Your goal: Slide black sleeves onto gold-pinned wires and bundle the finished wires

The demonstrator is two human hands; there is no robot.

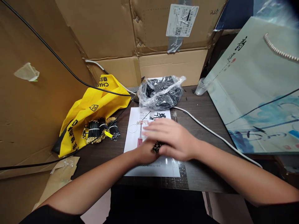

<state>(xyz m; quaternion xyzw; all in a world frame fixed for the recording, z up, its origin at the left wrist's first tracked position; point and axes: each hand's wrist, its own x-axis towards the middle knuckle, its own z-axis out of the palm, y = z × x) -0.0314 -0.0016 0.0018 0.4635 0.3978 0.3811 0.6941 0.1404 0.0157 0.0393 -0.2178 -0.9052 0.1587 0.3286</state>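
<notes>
Both my hands meet over a white printed sheet [137,141] on the dark desk. My left hand [146,153] is closed around a small bundle of black wires with gold tips [157,147]. My right hand [171,138] lies over the left one, its fingers stretched out and smeared by motion, covering most of the bundle. Several tied bundles of the same black wires [101,129] lie to the left on a yellow plastic bag [93,107]. A clear plastic bag of loose black wires [161,91] sits behind the sheet.
Cardboard boxes [140,34] wall in the back and left. A large pale paper bag [257,93] leans at the right, with a clear plastic cup [201,86] beside it. A white cable [210,130] and a black cable [70,73] cross the desk [205,174].
</notes>
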